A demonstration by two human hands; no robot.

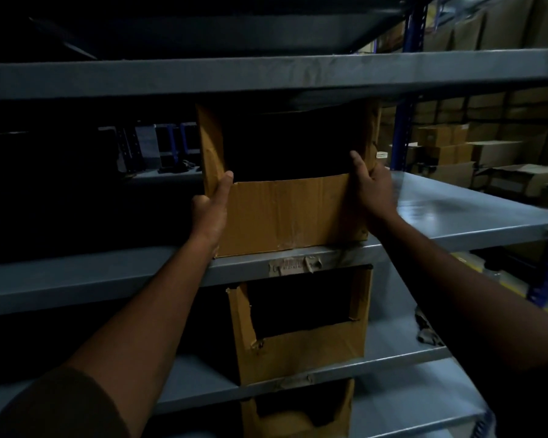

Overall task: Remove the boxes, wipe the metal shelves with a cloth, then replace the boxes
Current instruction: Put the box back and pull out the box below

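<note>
Cardboard box [290, 213] on grey shelf [108, 276] (dim storeroom) | left hand [211, 205], right hand [372, 188] grip its sides

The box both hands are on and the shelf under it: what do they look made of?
The brown cut-front box held by the left hand and right hand looks like matte corrugated cardboard: creased, torn edges. The grey shelf looks like painted sheet metal: smooth, with a soft sheen.

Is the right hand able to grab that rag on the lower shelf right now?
Probably not yet. The right hand is busy gripping the top box, as is the left hand. Nothing blocks the crumpled cloth on the shelf below, so once freed it likely could.
</note>
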